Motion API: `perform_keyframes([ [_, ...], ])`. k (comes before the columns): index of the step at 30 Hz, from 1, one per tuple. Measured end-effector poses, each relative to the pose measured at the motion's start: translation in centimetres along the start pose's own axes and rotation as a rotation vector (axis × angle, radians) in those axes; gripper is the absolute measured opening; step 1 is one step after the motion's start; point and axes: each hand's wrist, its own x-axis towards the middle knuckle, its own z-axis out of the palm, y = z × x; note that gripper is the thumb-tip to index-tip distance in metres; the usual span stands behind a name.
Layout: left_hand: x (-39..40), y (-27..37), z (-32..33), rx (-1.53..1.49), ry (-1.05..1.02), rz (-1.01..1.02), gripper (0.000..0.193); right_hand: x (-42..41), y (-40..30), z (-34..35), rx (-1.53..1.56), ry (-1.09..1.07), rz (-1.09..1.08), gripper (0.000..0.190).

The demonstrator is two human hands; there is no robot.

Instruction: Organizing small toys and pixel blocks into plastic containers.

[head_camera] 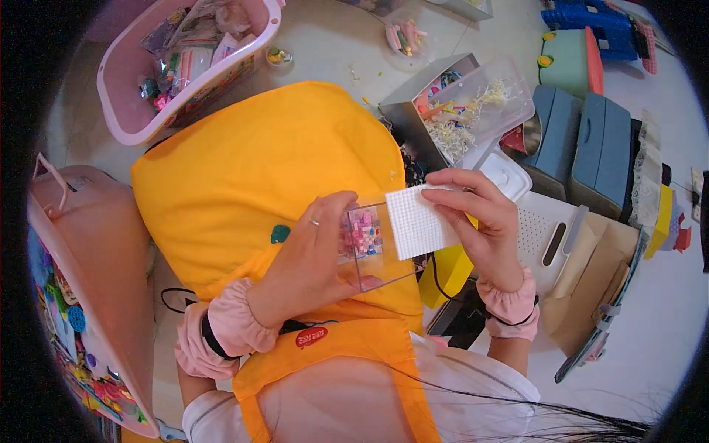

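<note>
My left hand (310, 257) grips a clear plastic box (370, 277) over my lap, its thumb along the near side and its fingers across the far side. Inside the box lie small pink, white, red and blue bricks (365, 232). My right hand (476, 221) pinches a white studded plate (418, 224) by its upper right part, just right of the box. The plate's left edge is close to the box's rim; whether they touch I cannot tell. A yellow apron (260, 149) covers my lap beneath the hands.
A pink tub (127, 119) with bagged craft items stands at upper left, another pink tub (105, 243) at left. Past my right hand are a grey box (404, 108), a tilted clear lid (515, 94), blue-grey cases (601, 155) and a yellow box (448, 277). Small round containers sit on the floor.
</note>
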Motion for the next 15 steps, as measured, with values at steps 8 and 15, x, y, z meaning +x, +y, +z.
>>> perform_keyframes([
  [8, 0.1, -0.1, -0.1, -0.002, 0.005, 0.012, 0.092, 0.2, 0.5, -0.1, 0.020, -0.150, -0.079, 0.066],
  [15, 0.1, -0.1, 0.0, -0.003, 0.003, 0.012, 0.092, 0.3, 0.6, -0.5, 0.070, -0.285, -0.040, 0.070],
])
